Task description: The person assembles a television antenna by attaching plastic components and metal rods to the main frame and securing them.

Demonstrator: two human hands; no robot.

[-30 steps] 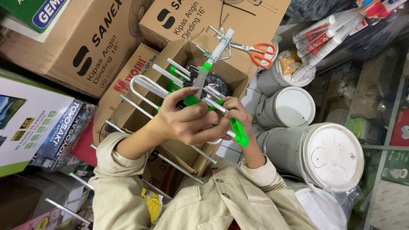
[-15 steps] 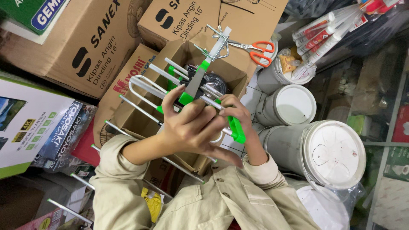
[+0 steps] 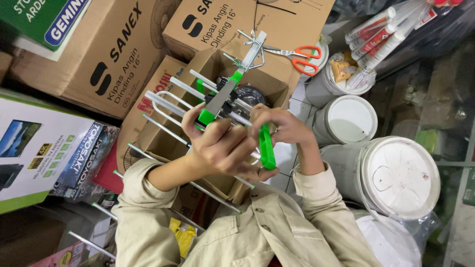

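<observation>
We see our left hand (image 3: 222, 148) wrapped around the middle of a silver metal antenna with green plastic fittings (image 3: 222, 99), fingers curled shut over its boom and rods, knuckles facing us. Our right hand (image 3: 282, 126) meets it from the other side, fingers bent and closed on the same antenna, pinching near a bright green plastic bracket (image 3: 266, 148) that hangs down between the two hands. The hands are touching or nearly so; we cannot tell exactly which part the right fingertips press on, since the left hand covers it.

The antenna's boom runs up and away from the left hand, ending beyond both hands in a bare metal clamp. Its thin rods fan out to the far side of the left hand and down past the wrist, across our beige sleeve (image 3: 143, 198).

Directly behind both hands sits an open brown cardboard box (image 3: 277, 79), with the antenna held over its mouth. Just past the antenna's tip, beyond the right hand, lie orange-handled scissors (image 3: 297, 57) on a box flap. Outward from the right hand stand white plastic buckets with white lids (image 3: 401, 178), the largest just beside the right forearm. Further out past them is a bundle of white sealant tubes with red caps (image 3: 376, 34). Outward from the left hand lies a green and white printed carton (image 3: 34, 148), well apart.
</observation>
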